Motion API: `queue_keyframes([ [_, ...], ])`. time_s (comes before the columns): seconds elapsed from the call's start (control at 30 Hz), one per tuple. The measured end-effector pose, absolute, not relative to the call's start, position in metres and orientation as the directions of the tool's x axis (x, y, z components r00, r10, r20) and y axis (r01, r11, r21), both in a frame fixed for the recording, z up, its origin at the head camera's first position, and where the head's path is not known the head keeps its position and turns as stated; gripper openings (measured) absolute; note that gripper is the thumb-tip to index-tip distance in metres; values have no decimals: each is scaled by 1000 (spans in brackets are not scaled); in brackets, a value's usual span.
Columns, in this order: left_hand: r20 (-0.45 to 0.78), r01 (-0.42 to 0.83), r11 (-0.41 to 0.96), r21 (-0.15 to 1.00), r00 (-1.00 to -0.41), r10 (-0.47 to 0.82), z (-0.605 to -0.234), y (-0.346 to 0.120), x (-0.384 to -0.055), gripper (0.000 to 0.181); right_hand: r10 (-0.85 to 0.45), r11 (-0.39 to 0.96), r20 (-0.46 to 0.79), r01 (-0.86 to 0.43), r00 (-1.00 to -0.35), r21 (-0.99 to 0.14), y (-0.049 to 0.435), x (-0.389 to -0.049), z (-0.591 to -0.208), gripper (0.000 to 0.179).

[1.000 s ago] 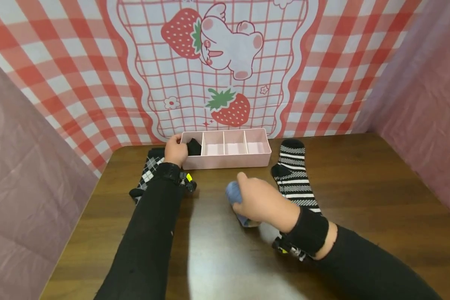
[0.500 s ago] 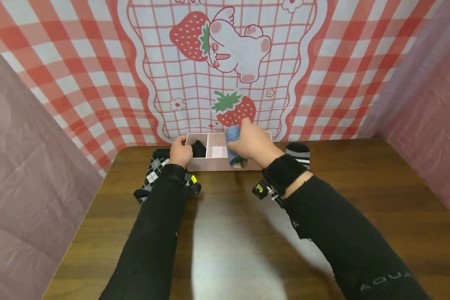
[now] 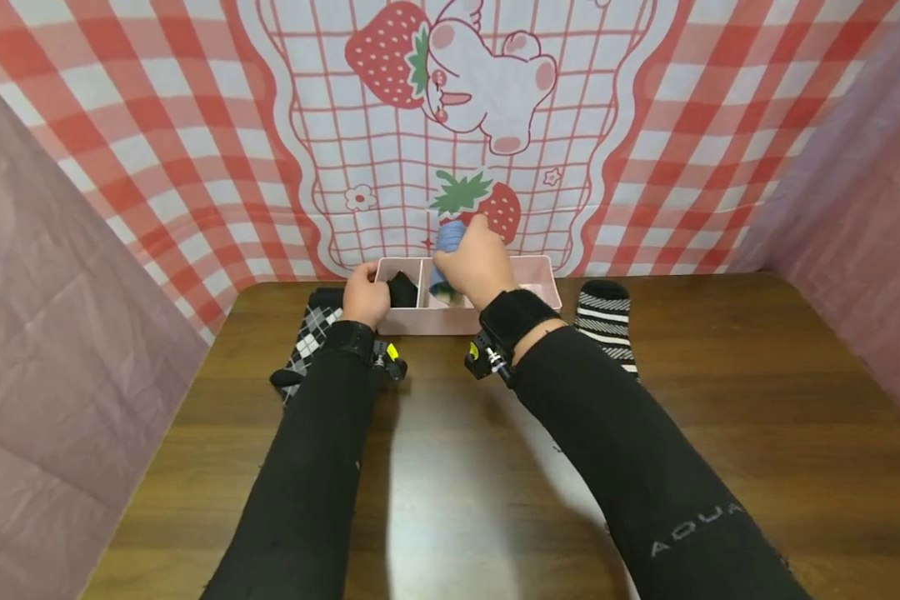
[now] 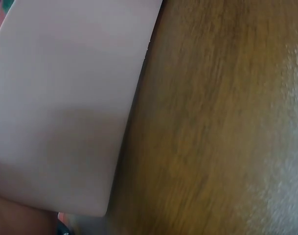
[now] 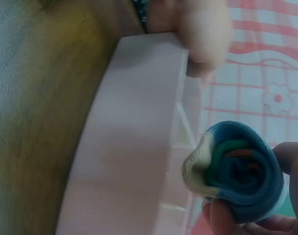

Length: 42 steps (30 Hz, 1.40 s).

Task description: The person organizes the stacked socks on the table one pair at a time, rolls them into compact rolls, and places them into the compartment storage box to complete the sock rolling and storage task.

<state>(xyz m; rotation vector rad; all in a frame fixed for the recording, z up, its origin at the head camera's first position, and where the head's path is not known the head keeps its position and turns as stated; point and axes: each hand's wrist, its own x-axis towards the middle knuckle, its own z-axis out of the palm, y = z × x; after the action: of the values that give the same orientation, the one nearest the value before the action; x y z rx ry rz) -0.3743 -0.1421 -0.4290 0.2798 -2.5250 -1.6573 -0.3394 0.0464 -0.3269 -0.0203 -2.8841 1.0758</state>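
Note:
A pink divided box (image 3: 435, 322) stands at the back of the table. My left hand (image 3: 366, 296) grips its left end; in the left wrist view the box's long side wall (image 4: 65, 98) fills much of the picture. Something black, cloth-like (image 3: 402, 291), lies in the leftmost compartment. With my right hand (image 3: 480, 262) I hold a rolled-up blue sock (image 3: 450, 236) upright over the second compartment, its lower end level with the opening. The right wrist view shows the end of the rolled sock (image 5: 241, 171), a spiral of blue, green and orange with a cream patch.
On the left lies a black, grey and white argyle sock (image 3: 311, 337), partly under my left arm. A black-and-white striped sock (image 3: 606, 321) lies right of the box, partly hidden by my right sleeve. A checked cloth (image 3: 682, 167) hangs behind the wooden table (image 3: 720, 400).
My right hand has carried the rolled blue sock from the middle of the table up and leftward to the box's second compartment. My left hand has kept its grip on the box's left end.

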Motion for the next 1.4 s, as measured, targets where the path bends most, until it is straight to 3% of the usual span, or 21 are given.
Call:
queue_keyframes([
  [0.37,-16,-96,377,921,-978,-209,-428,-143,-375,47,52,928,30,37,-998,-369,18,-350,-346,81],
  [0.47,-29,-107,374,921,-977,-210,-431,-144,-377,47,38,939,-2,37,-999,-341,10,-351,-347,83],
  [0.63,-34,-117,368,922,-974,-223,-435,-143,-379,46,24,954,6,21,-1000,-298,0,-355,-356,70],
  [0.87,-41,-130,378,916,-971,-234,-431,-143,-378,46,-21,938,-44,-4,-999,-348,-11,-357,-377,64],
  [1.07,-15,-112,378,919,-968,-250,-427,-145,-380,46,-104,942,-52,-81,-993,-326,-9,-357,-385,41],
  [1.17,-25,-114,367,923,-971,-239,-428,-144,-379,47,-125,947,-42,-106,-991,-303,-7,-353,-385,39],
  [1.3,-42,-125,359,925,-972,-230,-431,-143,-378,46,-146,959,-31,-133,-989,-251,-5,-345,-386,41],
  [1.4,-41,-125,356,926,-971,-235,-433,-142,-378,46,-215,971,-16,-212,-977,-112,-4,-341,-389,40],
])
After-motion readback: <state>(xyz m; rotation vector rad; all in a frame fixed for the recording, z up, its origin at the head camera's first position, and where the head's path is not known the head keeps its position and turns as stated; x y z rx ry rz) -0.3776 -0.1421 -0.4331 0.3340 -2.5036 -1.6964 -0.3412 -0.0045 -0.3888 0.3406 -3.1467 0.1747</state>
